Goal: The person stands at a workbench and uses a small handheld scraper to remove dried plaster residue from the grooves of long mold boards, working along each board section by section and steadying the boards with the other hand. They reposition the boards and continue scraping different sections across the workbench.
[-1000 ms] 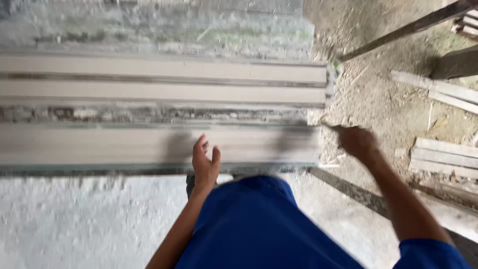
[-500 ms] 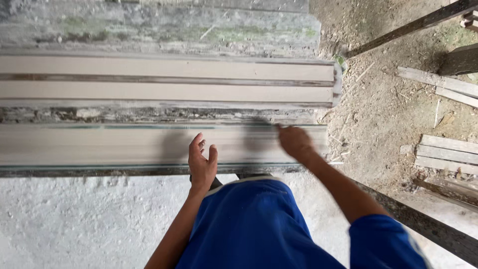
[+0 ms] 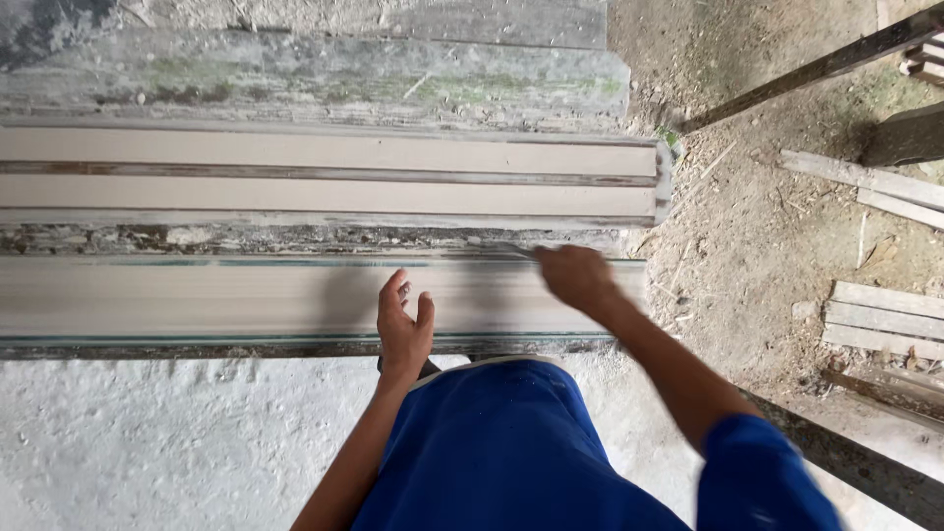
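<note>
1. I look down on a long, pale grey wet-cement slab [image 3: 197,295] filling a metal-edged mould along the near side of the casting bed.
2. My right hand [image 3: 575,277] is closed around a thin, blurred tool [image 3: 521,253] at the slab's far edge, towards its right end; what kind of tool, I cannot tell.
3. My left hand [image 3: 403,329] rests open, fingers spread, holding nothing, on the slab's near edge.
4. I judge surface finishing is under way; the next pass calls for steady, level strokes.
</note>
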Available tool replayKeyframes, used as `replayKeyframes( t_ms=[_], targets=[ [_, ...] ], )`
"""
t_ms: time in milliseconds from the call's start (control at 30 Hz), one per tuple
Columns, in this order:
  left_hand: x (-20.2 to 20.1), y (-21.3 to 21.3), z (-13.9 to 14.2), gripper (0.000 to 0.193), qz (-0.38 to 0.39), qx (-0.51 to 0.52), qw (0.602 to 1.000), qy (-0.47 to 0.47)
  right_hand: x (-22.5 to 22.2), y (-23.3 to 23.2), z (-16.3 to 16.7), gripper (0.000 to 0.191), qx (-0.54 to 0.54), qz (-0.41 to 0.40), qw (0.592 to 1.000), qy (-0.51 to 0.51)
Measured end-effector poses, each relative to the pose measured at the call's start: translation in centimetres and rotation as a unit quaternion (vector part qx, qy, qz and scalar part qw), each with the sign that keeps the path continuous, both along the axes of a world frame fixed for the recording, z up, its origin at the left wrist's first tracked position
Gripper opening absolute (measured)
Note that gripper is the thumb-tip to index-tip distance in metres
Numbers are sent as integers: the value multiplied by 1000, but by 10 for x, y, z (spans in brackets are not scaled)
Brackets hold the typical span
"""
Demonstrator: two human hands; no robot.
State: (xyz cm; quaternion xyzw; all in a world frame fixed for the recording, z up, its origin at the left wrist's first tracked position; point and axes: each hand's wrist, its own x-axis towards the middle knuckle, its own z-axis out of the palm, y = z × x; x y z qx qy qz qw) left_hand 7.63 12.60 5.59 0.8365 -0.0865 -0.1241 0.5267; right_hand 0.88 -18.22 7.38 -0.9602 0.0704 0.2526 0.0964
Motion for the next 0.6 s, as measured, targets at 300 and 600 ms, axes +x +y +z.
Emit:
replayKeyframes(
  t_ms=[300,600],
  targets=[
    [-8,21,-7,53,46,-4,999,16,58,72,-33,38,23,68,996,56],
    [-11,40,-6,53,90,-7,995,44,-101,-193,18,37,-225,-10,933,280]
  ],
)
